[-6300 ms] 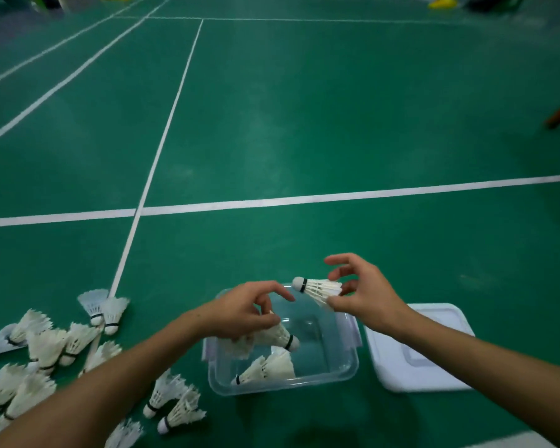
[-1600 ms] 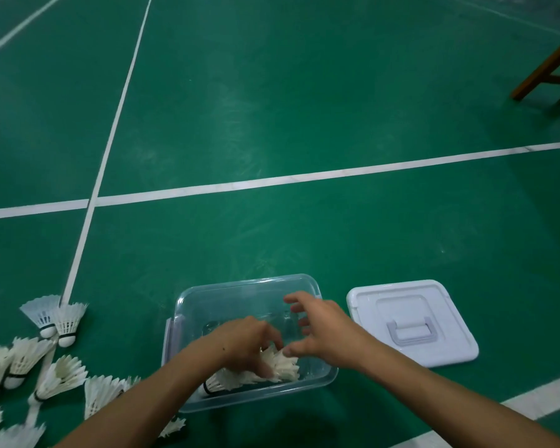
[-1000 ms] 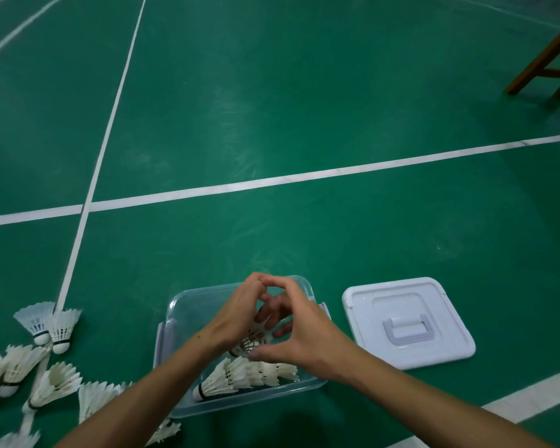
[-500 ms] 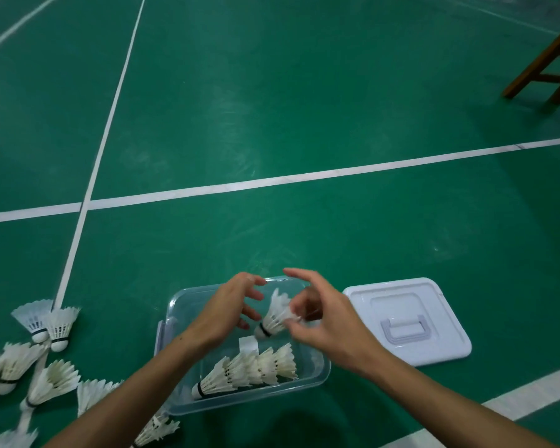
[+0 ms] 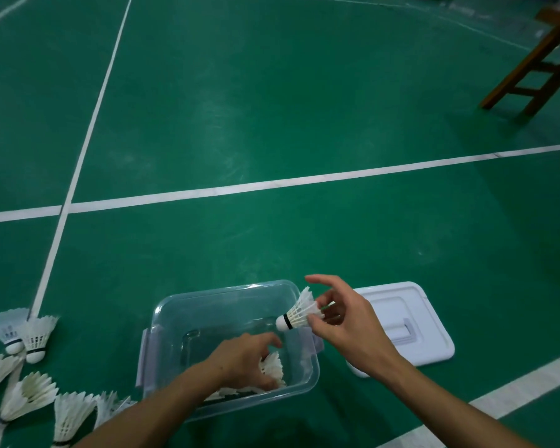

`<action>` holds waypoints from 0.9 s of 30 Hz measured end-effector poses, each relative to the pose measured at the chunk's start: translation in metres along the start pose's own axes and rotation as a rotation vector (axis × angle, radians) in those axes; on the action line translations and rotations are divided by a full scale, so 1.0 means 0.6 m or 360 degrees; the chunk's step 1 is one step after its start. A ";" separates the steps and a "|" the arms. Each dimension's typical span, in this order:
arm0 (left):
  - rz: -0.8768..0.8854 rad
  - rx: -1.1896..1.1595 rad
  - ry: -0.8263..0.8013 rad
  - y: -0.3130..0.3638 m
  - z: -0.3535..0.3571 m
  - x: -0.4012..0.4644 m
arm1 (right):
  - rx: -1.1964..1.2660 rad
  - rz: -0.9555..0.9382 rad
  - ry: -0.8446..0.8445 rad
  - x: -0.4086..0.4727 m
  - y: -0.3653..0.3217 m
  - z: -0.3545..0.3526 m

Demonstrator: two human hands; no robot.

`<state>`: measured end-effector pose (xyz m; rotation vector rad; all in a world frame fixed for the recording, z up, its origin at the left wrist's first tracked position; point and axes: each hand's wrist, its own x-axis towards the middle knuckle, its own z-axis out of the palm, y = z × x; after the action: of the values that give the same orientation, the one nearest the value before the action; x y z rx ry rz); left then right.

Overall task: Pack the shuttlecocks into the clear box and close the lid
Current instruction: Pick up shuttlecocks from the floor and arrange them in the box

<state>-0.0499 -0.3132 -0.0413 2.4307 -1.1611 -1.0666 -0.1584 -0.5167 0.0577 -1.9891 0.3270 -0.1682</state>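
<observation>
The clear box sits open on the green court floor. Inside it, my left hand reaches down onto a row of white shuttlecocks lying along the near wall; its fingers hide most of them. My right hand hovers over the box's right rim and pinches one shuttlecock by its feathers, cork pointing left. The white lid lies handle up on the floor just right of the box.
Several loose shuttlecocks lie on the floor to the left of the box, reaching the bottom left corner. A wooden stool stands far right at the back. White court lines cross the floor.
My right hand has carried the single shuttlecock right, to the box's right rim. My left hand has dropped from above the box onto the shuttlecocks inside it.
</observation>
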 end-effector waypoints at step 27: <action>0.0265 -0.0348 0.0156 -0.048 -0.045 -0.075 | -0.0422 0.0211 -0.0724 -0.018 -0.005 0.123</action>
<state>-0.0329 -0.2629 -0.0138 2.1539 -1.1284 -0.9583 -0.1487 -0.4487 0.0292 -2.1863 0.1904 0.4274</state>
